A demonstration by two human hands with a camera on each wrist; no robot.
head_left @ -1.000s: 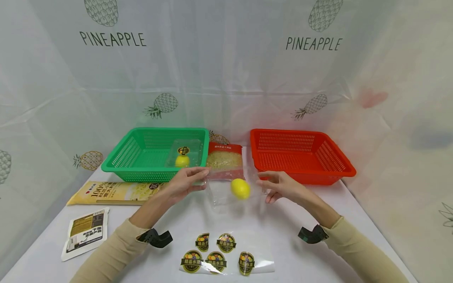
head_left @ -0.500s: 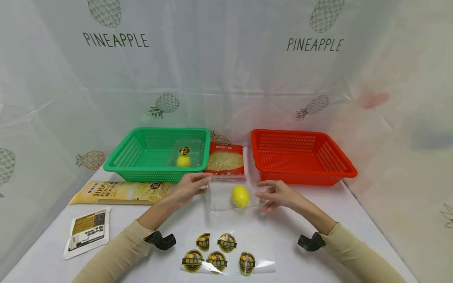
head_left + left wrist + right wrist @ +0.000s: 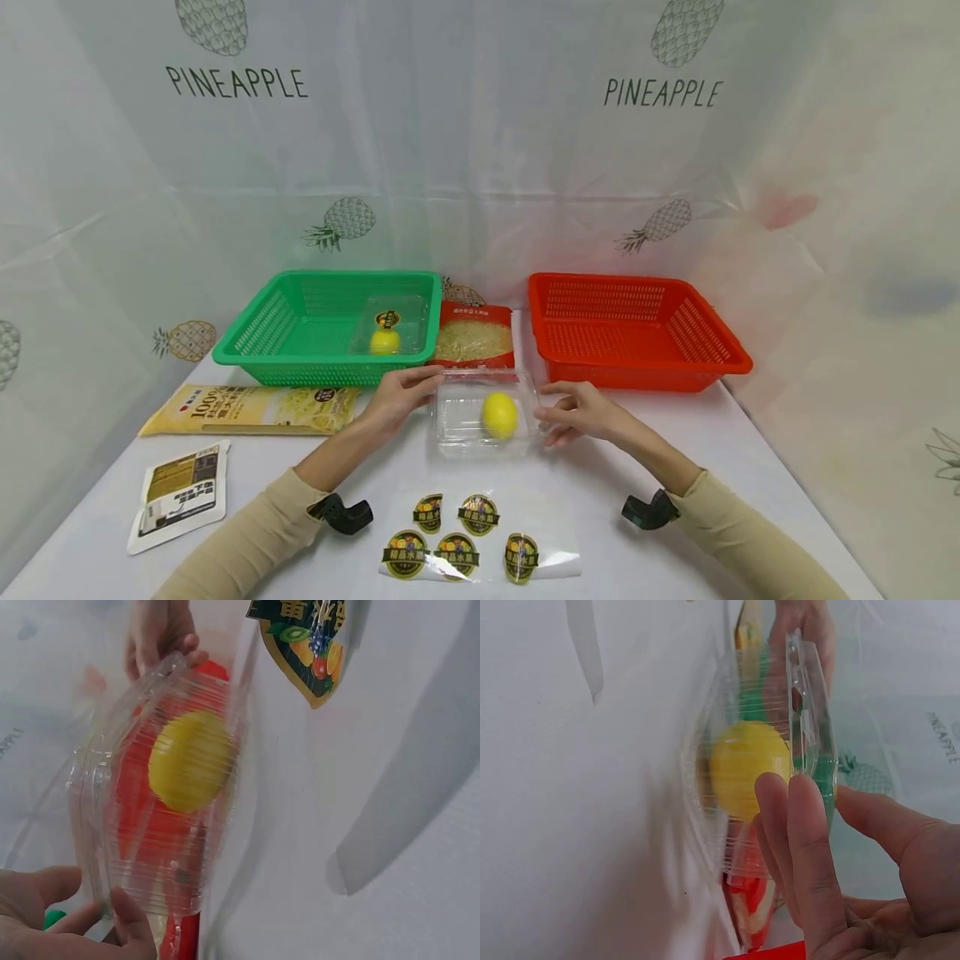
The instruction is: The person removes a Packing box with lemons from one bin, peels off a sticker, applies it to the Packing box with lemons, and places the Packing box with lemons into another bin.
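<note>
A clear plastic clamshell box [image 3: 459, 417] with a closed lid holds a yellow lemon [image 3: 498, 415], which lies toward its right side. On the box's left edge my left hand [image 3: 397, 398] grips the rim between thumb and fingers. Opposite it, my right hand [image 3: 581, 412] pinches the right rim, with the thumb on one side and the fingers on the other in the right wrist view. The box is low over the white table; whether its base touches the table is hard to tell. Ribbed walls blur the lemon [image 3: 191, 761] in the left wrist view.
A green basket [image 3: 255, 358] holds another lemon box with a round sticker. Beside it are a red pasta bag [image 3: 474, 333] and a red basket [image 3: 645, 375]. A yellow packet [image 3: 247, 408] and a white pouch [image 3: 180, 497] lie left. A sticker sheet [image 3: 480, 567] lies in front.
Both hands have lowered the box toward the table and brought it slightly nearer me. Inside, the lemon has tipped more upright.
</note>
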